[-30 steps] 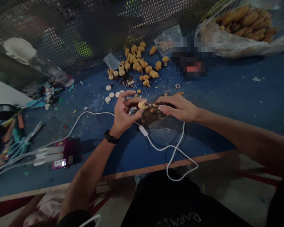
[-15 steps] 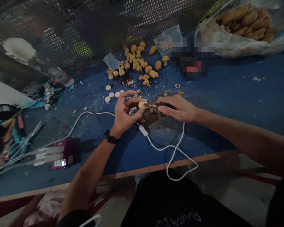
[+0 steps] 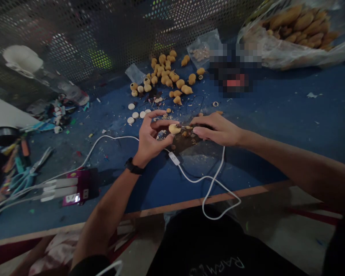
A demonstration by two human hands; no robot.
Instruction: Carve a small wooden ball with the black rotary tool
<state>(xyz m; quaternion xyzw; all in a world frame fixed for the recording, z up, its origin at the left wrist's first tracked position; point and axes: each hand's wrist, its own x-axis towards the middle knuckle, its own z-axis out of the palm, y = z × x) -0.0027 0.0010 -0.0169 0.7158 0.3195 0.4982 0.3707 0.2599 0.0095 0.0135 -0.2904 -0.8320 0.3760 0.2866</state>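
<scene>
My left hand pinches a small pale-yellow gourd between thumb and fingertips. A dark patch shows on the gourd's side facing right. In my right hand is a slim corded tool, its thin tip pointing left at that patch. Most of its body is hidden by my fingers, and whether the tip is inside the gourd I cannot tell. A white cable hangs below my right hand and loops over the table edge. Its inline switch lies near my left wrist. Shavings and brown bits are under my hands.
Small gourds are heaped behind my hands, with white discs nearer. A bag of gourds stands back right. Scissors and a purple power bank lie left. Perforated metal mesh closes the back.
The gourd has turned slightly in my left fingers, so its dark patch sits higher. My right hand has shifted a touch right and up with the tool.
</scene>
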